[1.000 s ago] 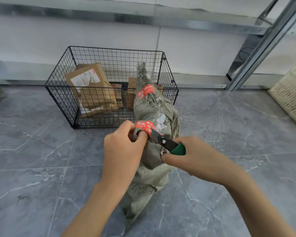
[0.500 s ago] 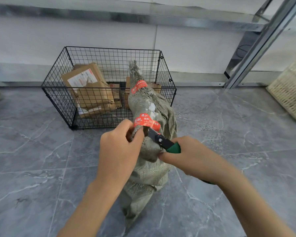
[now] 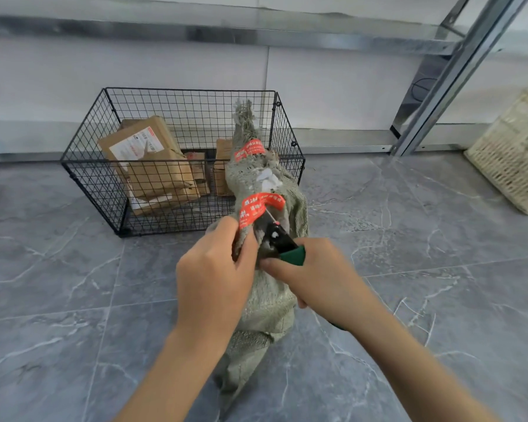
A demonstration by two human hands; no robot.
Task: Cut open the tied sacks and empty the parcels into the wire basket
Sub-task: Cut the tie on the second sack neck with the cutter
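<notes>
A grey-green woven sack (image 3: 265,309) stands upright on the floor in front of me, its neck bound by two red tape bands. My left hand (image 3: 214,278) grips the sack just below the lower red band (image 3: 261,204). My right hand (image 3: 314,275) holds a utility knife (image 3: 282,242) with a green and black handle, its blade tip under that lower band. The upper red band (image 3: 250,149) sits near the frayed top. Behind stands the black wire basket (image 3: 104,166), holding several cardboard parcels (image 3: 153,166).
The floor is grey marble-look tile. A metal shelf post (image 3: 448,83) slants down at the right, with a rail along the wall. A pale woven basket (image 3: 512,166) sits at the far right edge.
The lower red band has lifted away from the sack and stretched upward over the blade. The view has shifted slightly; both hands stay at the sack's neck.
</notes>
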